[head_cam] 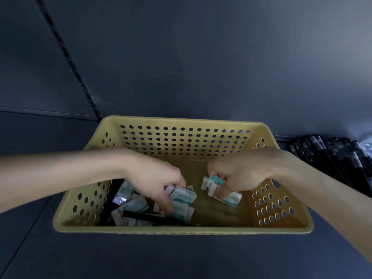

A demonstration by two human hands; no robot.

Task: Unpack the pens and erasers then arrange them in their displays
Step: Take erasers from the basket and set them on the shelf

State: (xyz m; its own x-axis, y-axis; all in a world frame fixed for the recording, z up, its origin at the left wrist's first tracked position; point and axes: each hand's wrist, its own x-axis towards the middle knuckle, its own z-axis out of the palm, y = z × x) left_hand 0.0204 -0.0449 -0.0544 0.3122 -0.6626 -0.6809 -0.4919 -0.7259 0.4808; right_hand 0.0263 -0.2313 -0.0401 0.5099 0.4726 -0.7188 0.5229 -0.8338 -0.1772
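Note:
A yellow perforated basket (181, 229) sits on the dark shelf with both my hands inside it. My left hand (155, 178) grips wrapped white-and-teal erasers (182, 195) in the basket's middle. More loose erasers (132, 206) and a black pen (149, 216) lie at the basket's left. My right hand (241, 174) holds a few erasers (213, 184) curled in its fingers, and another eraser (229, 199) lies just under its fingertips.
A pile of black pens (338, 158) lies on the shelf at the far right, beside the basket. The dark back panel (201, 57) with a slotted upright (66, 55) rises behind. Bare shelf surface (181, 258) shows in front of the basket.

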